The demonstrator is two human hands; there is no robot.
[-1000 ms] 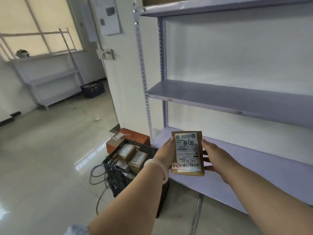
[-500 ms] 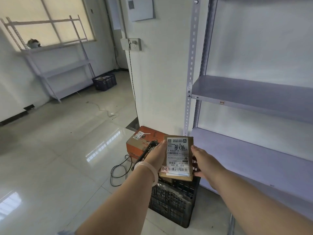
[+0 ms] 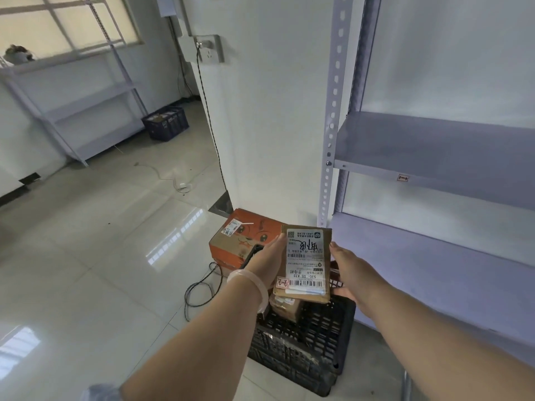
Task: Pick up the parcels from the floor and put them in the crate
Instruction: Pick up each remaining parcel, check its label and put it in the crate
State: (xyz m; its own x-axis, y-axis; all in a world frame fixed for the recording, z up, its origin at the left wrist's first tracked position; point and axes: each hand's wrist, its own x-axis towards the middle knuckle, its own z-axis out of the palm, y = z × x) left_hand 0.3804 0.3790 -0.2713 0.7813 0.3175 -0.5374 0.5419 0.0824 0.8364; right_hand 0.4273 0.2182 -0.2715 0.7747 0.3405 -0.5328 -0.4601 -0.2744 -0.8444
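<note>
I hold a flat brown cardboard parcel (image 3: 307, 263) with a white shipping label between both hands, upright, directly above the black plastic crate (image 3: 301, 354). My left hand (image 3: 267, 263) grips its left edge and my right hand (image 3: 348, 273) grips its right edge. The crate stands on the floor below, and at least one brown parcel (image 3: 285, 306) lies inside it, partly hidden by the held parcel and my left wrist.
An orange cardboard box (image 3: 240, 241) sits on the floor just behind the crate, by the wall. A black cable (image 3: 199, 287) loops on the tiles at its left. Grey metal shelving (image 3: 434, 146) rises on the right. A blue crate (image 3: 166, 123) stands far back.
The view has swung so the crate now sits right under my hands. The parcel, still held by both hands, has come lower and closer over the crate.
</note>
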